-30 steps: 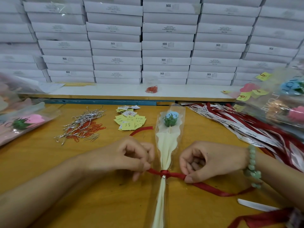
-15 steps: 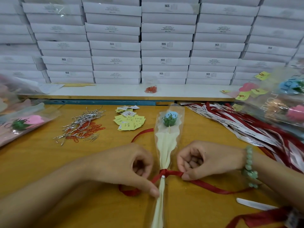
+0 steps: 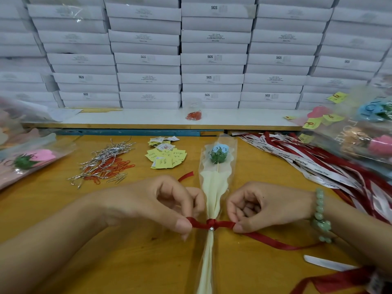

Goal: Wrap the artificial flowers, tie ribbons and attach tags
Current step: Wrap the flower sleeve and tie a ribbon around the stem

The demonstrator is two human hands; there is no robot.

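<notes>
The wrap (image 3: 209, 262) runs off the bottom edge. The left hand (image 3: 152, 206) hides part of the ribbon (image 3: 222, 223). Right-side flowers (image 3: 373, 132) blurred, cropped. Writing on tags (image 3: 165, 158) and boxes (image 3: 212, 37) unreadable.

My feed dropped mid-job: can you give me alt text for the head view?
The left hand and right hand pinch a red ribbon either side of its knot round a wrapped blue flower lying on a wooden table. Yellow tags and paper clips lie beyond the left hand, loose ribbons to the right, white boxes stacked behind.
</notes>
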